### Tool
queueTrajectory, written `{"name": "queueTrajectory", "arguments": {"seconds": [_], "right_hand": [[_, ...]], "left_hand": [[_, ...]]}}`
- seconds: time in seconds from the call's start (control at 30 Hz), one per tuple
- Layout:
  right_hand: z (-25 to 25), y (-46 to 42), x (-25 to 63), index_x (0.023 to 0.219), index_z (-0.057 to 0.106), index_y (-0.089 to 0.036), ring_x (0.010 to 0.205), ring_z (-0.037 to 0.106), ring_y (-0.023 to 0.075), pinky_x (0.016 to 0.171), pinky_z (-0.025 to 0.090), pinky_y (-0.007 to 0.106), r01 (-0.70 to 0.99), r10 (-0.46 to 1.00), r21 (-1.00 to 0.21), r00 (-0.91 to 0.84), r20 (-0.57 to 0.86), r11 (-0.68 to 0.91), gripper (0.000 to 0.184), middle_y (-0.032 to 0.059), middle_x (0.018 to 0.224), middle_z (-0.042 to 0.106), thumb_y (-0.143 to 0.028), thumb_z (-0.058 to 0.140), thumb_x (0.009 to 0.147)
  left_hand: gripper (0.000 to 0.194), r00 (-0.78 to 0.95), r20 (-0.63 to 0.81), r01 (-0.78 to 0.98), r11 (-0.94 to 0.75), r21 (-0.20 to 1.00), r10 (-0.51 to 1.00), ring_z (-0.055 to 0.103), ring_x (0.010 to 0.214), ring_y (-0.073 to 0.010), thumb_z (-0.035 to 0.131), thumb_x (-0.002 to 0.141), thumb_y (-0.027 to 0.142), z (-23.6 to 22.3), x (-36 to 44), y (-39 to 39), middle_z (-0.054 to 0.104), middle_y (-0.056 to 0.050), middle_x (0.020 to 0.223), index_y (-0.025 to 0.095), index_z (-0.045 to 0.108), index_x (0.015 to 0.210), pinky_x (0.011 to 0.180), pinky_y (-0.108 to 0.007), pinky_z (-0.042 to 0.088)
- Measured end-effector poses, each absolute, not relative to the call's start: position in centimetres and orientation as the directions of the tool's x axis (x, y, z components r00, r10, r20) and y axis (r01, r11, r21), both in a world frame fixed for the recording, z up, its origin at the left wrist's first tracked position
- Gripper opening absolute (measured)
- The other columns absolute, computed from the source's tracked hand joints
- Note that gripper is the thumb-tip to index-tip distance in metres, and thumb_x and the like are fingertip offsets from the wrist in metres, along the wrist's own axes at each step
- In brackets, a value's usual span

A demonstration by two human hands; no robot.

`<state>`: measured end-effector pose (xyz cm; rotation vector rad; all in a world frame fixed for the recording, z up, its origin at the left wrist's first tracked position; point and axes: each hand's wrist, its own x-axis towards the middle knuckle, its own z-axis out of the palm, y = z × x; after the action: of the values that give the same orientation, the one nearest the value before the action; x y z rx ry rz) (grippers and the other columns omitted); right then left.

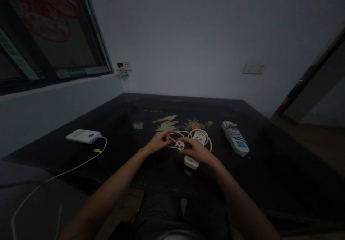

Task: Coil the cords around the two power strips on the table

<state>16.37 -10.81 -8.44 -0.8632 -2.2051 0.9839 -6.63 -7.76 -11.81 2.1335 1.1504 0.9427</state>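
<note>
White power strip lies on the black table, partly beneath the right hand. That hand pinches a plug; I judge the left hand to be pinching the cord beside it. I rate handling as unfinished: cord in loose loops, unbound. Rightward, a second strip carries wrapped cable; leftward, a power bank.

Dim room with low, soft light. A dark, glossy table, its top decorated with a bird and flowers, reaches toward a plain, pale wall. Beyond its left edge, a dark-framed window shows red curling patterns. One socket panel sits above the far left corner, another socket panel above the far right corner. Past the right edge lies a brownish floor.
</note>
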Motion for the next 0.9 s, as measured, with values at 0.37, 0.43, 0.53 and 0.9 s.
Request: {"name": "queueTrajectory", "arguments": {"seconds": [0.37,0.43,0.53,0.9], "right_hand": [[-8.9,-9.7,17.5,0.114,0.06,-0.02,0.087,0.064,0.0172,0.075,0.051,0.03,-0.042,0.709,-0.996,-0.7,0.082,0.074,0.046,0.0056,0.097,0.066,-0.037,0.072,0.073],[-8.9,-9.9,17.4,0.115,0.06,-0.02,0.082,0.064,0.016,0.07,0.052,0.028,-0.056,0.684,-0.998,-0.727,0.067,0.039,0.042,0.0061,0.095,0.065,-0.044,0.064,0.08],[-9.0,-10.0,17.0,0.108,0.064,-0.02,0.073,0.063,0.0125,0.069,0.052,0.027,-0.041,0.711,-0.999,-0.702,0.049,0.028,0.037,0.0043,0.09,0.065,-0.044,0.065,0.08],[-9.2,-8.0,14.7,0.101,0.067,-0.02,0.081,0.061,0.0145,0.076,0.049,0.03,0.031,0.759,-0.977,-0.635,0.143,0.21,0.024,0.0046,0.097,0.066,-0.033,0.063,0.081]], "left_hand": [[0.027,0.007,0.216,0.884,-0.107,0.456,0.976,0.06,0.086,-0.0228,0.06,0.078,0.043,-14.9,-10.0,-4.9,0.063,-0.009,0.092,0.018,0.064,0.088,0.075,-0.031,0.045],[0.021,0.004,0.193,0.885,-0.093,0.455,0.981,0.06,0.086,-0.0239,0.063,0.074,0.039,-14.8,-9.7,-5.0,0.063,-0.008,0.087,0.018,0.063,0.079,0.074,-0.031,0.045],[0.012,-0.014,0.172,0.873,-0.072,0.482,0.985,0.061,0.081,-0.0234,0.064,0.07,0.03,-14.5,-9.4,-5.2,0.064,-0.007,0.081,0.019,0.06,0.073,0.071,-0.031,0.044],[0.032,-0.074,0.064,0.447,-0.024,0.894,0.995,0.057,0.059,-0.0119,0.064,0.067,0.017,-13.0,-8.3,-6.6,0.059,0.004,0.068,0.018,0.048,0.094,0.055,-0.021,0.041]]}}
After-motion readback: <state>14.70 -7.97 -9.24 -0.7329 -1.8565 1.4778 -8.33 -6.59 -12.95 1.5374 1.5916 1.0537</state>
